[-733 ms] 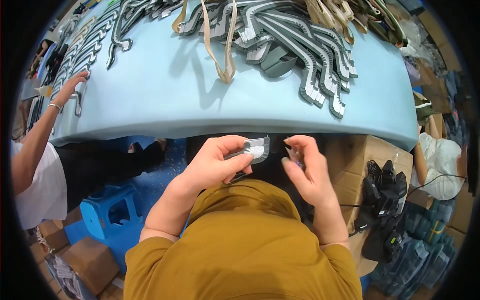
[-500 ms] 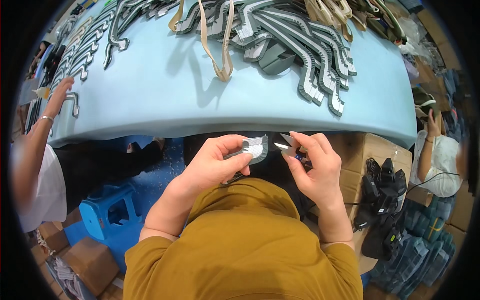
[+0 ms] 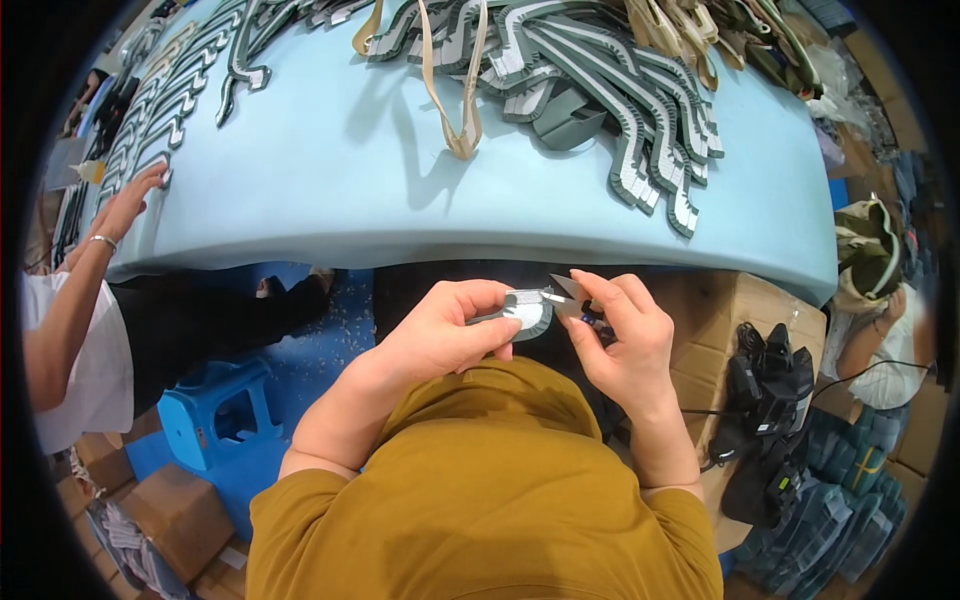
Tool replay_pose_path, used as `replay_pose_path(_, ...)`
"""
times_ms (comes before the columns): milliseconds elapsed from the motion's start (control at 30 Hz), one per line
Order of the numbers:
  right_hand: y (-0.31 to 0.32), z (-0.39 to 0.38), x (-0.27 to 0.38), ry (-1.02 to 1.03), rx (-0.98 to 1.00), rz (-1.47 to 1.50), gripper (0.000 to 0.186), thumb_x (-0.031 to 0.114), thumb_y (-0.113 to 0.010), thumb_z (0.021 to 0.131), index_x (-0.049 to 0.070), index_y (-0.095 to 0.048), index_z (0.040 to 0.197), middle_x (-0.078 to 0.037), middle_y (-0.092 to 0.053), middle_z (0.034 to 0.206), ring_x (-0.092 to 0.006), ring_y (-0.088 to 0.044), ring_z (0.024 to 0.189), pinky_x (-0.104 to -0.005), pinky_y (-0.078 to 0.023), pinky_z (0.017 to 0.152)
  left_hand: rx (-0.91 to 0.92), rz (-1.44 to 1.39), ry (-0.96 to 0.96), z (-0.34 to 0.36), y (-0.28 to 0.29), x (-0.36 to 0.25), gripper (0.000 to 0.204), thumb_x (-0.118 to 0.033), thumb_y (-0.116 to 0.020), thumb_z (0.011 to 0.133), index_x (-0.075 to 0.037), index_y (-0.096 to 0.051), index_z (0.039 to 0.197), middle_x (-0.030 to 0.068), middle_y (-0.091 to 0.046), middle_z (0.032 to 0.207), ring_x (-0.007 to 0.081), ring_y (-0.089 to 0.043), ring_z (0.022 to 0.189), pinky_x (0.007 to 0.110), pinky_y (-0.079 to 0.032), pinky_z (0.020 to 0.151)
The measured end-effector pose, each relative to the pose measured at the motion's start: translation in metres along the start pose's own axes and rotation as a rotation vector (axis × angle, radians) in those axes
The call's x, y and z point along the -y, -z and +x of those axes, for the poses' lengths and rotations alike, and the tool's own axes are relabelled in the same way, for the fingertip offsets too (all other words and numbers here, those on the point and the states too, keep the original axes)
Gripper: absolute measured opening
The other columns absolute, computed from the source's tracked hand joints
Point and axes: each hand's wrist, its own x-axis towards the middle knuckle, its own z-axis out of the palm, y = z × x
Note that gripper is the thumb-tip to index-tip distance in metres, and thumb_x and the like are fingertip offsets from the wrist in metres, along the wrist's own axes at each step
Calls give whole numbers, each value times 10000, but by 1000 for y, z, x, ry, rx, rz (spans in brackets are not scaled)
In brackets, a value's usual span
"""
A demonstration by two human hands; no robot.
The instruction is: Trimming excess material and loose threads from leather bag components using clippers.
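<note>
Between thumb and fingers, my left hand [image 3: 455, 325] pinches a curved grey-and-white fabric strip [image 3: 527, 316] with a dark green edge. My right hand [image 3: 625, 335] is closed around small thread snips [image 3: 568, 299], whose two pointed blades are spread apart. One blade tip reaches the strip's upper right edge; whether it is cutting cannot be seen. Both hands are in front of my body, below the table's near edge. On the table, a pile of similar grey-green strips [image 3: 630, 110] lies beyond my hands, with a beige strap loop [image 3: 462, 140] to its left.
The light blue table [image 3: 300, 190] spans the far side. At left, a co-worker's hand [image 3: 125, 205] is by a row of strips, above a blue stool [image 3: 215, 415]. Black devices [image 3: 770, 385] lie on a cardboard box [image 3: 715, 300] at right. Another person holds a green bag [image 3: 866, 255].
My hands have come closer together, bringing the snips' blades to the strip. The left co-worker's hand has shifted right along the table. At far right, a green bag has risen into view.
</note>
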Motion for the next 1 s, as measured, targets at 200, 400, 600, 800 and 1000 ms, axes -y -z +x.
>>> replay_pose_path(200,11,3,-17,-574,-115,1356,288,97,-531,853,-39,-531,1107,8,-509,731,-40,-403,515,-163,-299,466,92,-102,29,0,4,8,215,-156,-550,859,-39,-595,1034,-8,-590,692,6,-386,470,159,-288,425)
replay_pose_path(400,5,-3,-9,-457,141,788,195,69,-625,801,31,-557,979,56,-442,695,-16,-391,616,-165,-321,558,-90,126,-338,4,-6,17,312,-126,-502,893,-26,-540,1186,22,-553,867,73,-439,676,200,-381,619)
replay_pose_path(600,-30,-15,-17,-271,171,805,212,-5,-615,774,23,-546,972,-3,-587,803,-43,-493,682,-189,-397,598,-34,70,-334,-2,-16,10,337,-219,-434,911,-17,-557,1152,-14,-455,833,68,-368,675,204,-308,607)
replay_pose_path(800,-21,-13,-21,-227,221,539,273,-38,-553,715,14,-542,983,-45,-594,816,-82,-532,718,-207,-431,641,38,-289,-128,2,-16,20,409,-30,-604,806,-22,-486,1198,3,-549,899,42,-503,803,174,-396,702)
replay_pose_path(1000,16,-10,-24,-127,186,187,309,78,-650,718,25,-556,1007,-94,-586,849,-174,-594,706,-250,-474,611,-113,-157,-113,0,-5,15,329,-12,-613,795,4,-560,1120,15,-604,906,55,-547,811,186,-436,729)
